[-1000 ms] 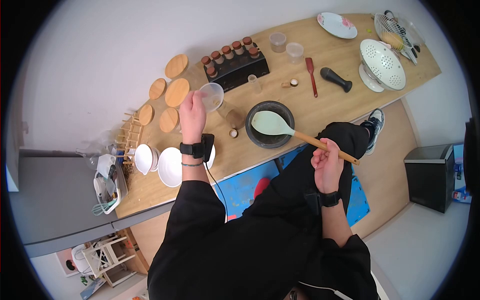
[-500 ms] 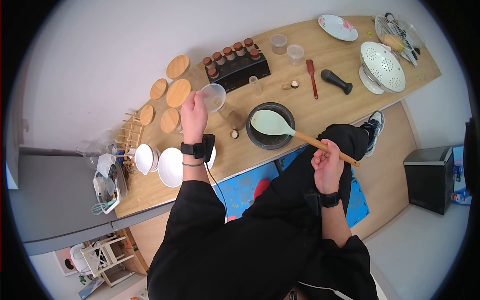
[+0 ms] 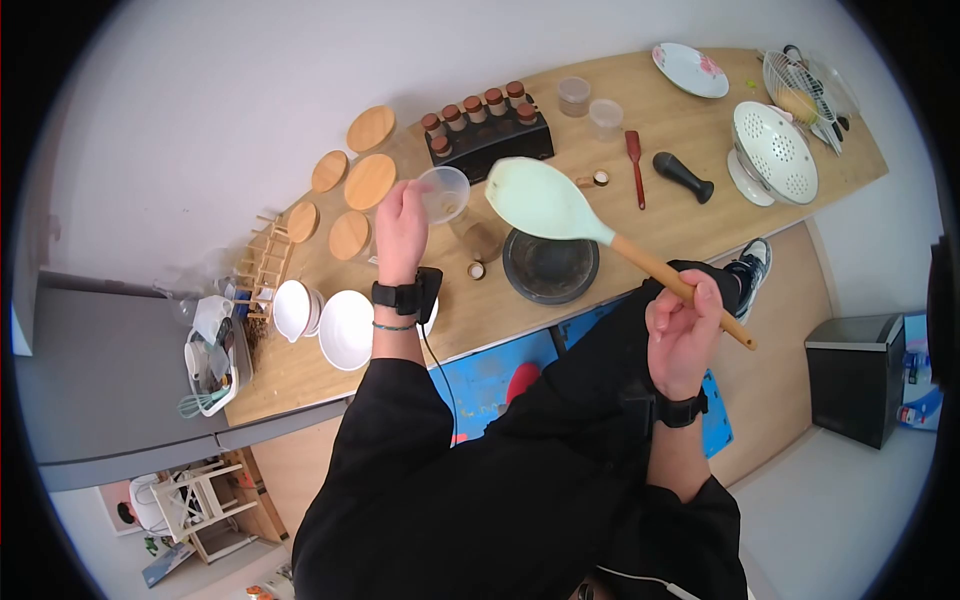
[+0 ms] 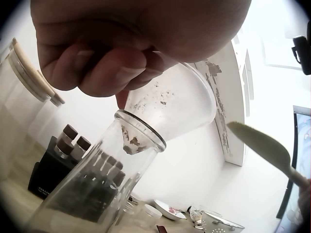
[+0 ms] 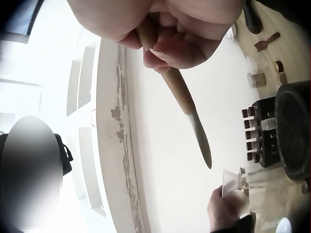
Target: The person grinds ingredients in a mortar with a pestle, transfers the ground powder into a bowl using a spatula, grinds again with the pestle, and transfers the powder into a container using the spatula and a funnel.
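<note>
My left hand (image 3: pixel 402 228) holds a clear funnel (image 3: pixel 446 196) by its rim. In the left wrist view, the funnel (image 4: pixel 187 99) tilts with its narrow end in the mouth of a glass bottle (image 4: pixel 104 167), and dark bits cling to its inner wall. My right hand (image 3: pixel 684 335) grips the wooden handle of a mint-green spoon (image 3: pixel 543 205), whose broad head hangs above the table between the funnel and the grey mortar (image 3: pixel 550 270). In the right wrist view, fingers of the right hand (image 5: pixel 170 34) curl round the handle, and the spoon head (image 5: pixel 202 141) appears edge-on.
Behind stands a black rack (image 3: pixel 490 150) of capped jars. Wooden-lidded jars (image 3: pixel 370 182) and white bowls (image 3: pixel 347 330) are at the left. Toward the right lie a red spatula (image 3: pixel 636 170), a black pestle (image 3: pixel 683 178) and a white colander (image 3: pixel 775 155); a small cap (image 3: pixel 476 270) sits near the mortar.
My right hand has lifted the spoon up off the mortar, leaving the bowl uncovered. My left hand keeps its hold on the funnel; the head view has shifted slightly.
</note>
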Demonstrator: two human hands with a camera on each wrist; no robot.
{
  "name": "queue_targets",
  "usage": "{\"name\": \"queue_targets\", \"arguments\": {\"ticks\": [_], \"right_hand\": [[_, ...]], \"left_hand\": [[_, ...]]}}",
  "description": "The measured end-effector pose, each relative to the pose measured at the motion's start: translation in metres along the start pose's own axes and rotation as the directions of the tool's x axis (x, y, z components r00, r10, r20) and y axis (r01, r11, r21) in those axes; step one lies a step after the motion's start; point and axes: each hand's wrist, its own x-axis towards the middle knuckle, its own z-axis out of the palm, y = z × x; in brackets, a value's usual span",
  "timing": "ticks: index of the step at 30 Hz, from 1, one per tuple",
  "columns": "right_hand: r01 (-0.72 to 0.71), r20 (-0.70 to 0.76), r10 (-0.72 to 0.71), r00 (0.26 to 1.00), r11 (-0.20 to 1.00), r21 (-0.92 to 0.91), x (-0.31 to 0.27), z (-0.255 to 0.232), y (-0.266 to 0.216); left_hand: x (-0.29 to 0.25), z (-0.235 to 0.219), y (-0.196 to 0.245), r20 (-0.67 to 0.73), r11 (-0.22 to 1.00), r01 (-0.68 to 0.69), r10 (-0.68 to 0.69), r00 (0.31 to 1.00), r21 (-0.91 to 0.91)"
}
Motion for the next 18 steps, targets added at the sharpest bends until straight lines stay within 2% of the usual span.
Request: {"name": "queue_targets", "arguments": {"ticks": [1, 3, 4, 5, 6, 9, 14, 17, 18], "right_hand": [[0.001, 0.002, -0.001, 1.0, 1.0, 0.0, 0.001, 0.011, -0.005], [0.094, 0.139, -0.084, 0.987, 0.993, -0.071, 0.004, 0.03, -0.008], [0.096, 0.141, -0.085, 0.986, 0.993, -0.069, 0.006, 0.034, -0.005], [0.13, 0.211, -0.095, 0.973, 0.979, -0.159, 0.008, 0.036, -0.002], [0.169, 0.28, -0.097, 0.955, 0.955, -0.246, 0.009, 0.039, 0.001], [0.138, 0.326, -0.023, 0.945, 0.932, -0.335, 0.008, 0.053, -0.003], [0.147, 0.346, -0.04, 0.937, 0.946, -0.288, 0.005, 0.045, -0.006], [0.146, 0.267, -0.073, 0.961, 0.952, -0.268, -0.002, 0.035, -0.006], [0.108, 0.202, -0.068, 0.977, 0.975, -0.195, -0.005, 0.031, -0.007]], "left_hand": [[0.001, 0.0, 0.0, 0.012, 1.0, -0.006, 0.006, 1.0, -0.009], [-0.001, 0.0, 0.003, 0.01, 1.0, 0.003, -0.003, 1.0, 0.012], [-0.001, 0.0, 0.004, 0.01, 0.999, 0.013, -0.014, 1.0, 0.034], [-0.001, 0.001, 0.004, 0.009, 0.999, 0.012, -0.012, 1.0, 0.034], [-0.001, 0.001, 0.004, 0.005, 0.999, -0.003, 0.003, 1.0, 0.042], [-0.001, 0.002, 0.005, -0.003, 0.998, -0.029, 0.03, 1.0, 0.055], [0.0, -0.001, 0.002, -0.001, 0.996, -0.043, 0.043, 0.999, 0.073], [0.003, -0.004, 0.0, 0.012, 0.997, -0.018, 0.017, 1.0, 0.069], [0.003, -0.006, 0.0, 0.025, 0.997, -0.017, 0.016, 1.0, 0.07]]}}
